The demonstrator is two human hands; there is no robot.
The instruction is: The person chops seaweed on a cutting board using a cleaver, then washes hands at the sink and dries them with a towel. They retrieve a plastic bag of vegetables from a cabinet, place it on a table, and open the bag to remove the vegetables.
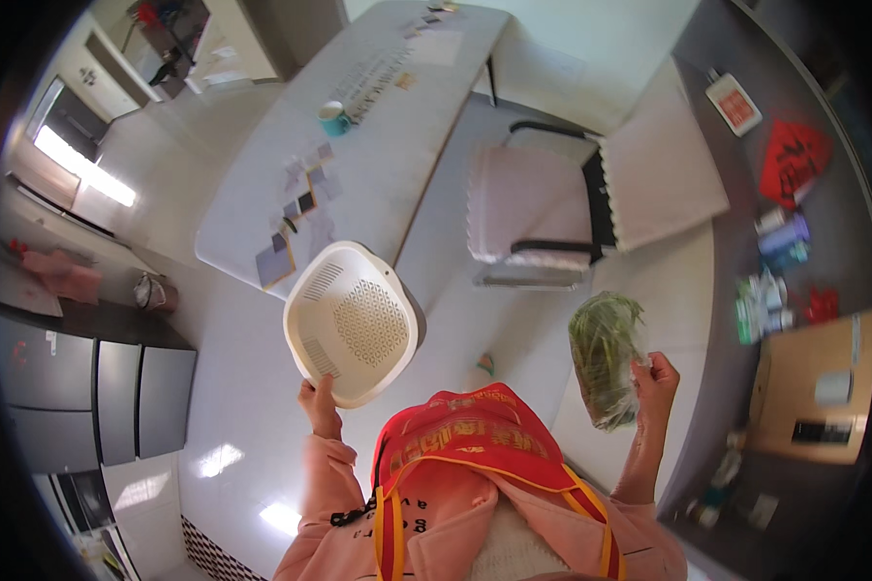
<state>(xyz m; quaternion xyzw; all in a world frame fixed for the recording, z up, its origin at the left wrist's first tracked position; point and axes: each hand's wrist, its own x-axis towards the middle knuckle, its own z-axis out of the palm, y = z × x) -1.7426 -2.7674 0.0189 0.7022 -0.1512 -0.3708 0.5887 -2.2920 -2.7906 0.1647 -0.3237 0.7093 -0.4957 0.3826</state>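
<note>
My left hand [321,407] grips the near rim of a cream plastic colander [312,309], whose perforated inside faces up towards me. The colander overlaps the near end of the long table in view; whether it touches the table I cannot tell. On the other side, my right hand [654,378] pinches the gathered end of a clear plastic bag of green leafy vegetables [603,356]. The bag hangs out to my right, over the pale floor. Between my two hands lies the red apron [472,428] that I wear, with yellow edging and printed writing.
The long pale table [392,174] carries a teal mug [334,120]. A cushioned chair [538,203] with black armrests stands right of it. Along the right runs a dark counter [727,254] with bottles and a red decoration [796,160]. A grey refrigerator [51,370] stands left.
</note>
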